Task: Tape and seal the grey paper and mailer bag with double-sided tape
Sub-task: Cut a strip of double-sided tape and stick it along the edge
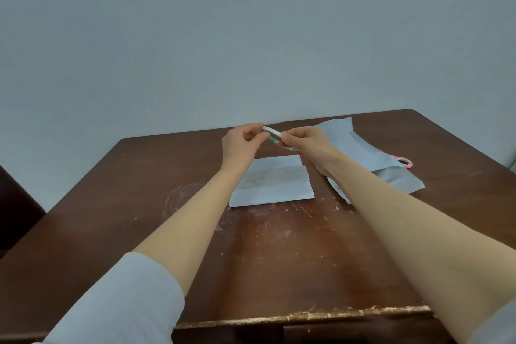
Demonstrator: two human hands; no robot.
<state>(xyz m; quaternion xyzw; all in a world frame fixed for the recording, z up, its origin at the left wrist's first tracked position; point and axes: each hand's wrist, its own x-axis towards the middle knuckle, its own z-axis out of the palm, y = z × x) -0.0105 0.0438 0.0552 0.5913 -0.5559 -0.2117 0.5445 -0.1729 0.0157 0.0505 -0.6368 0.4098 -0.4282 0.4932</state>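
A thin roll of double-sided tape, white with a green inner rim, is held in the air above the table's far middle. My left hand pinches its left edge with curled fingers, and my right hand grips its right side. Below the hands a folded grey paper lies flat on the table. A grey mailer bag lies to the right, partly behind my right forearm.
Pink-handled scissors peek out from behind the mailer bag at the right. The brown wooden table is scratched, with a chipped front edge. A pale wall stands right behind the table.
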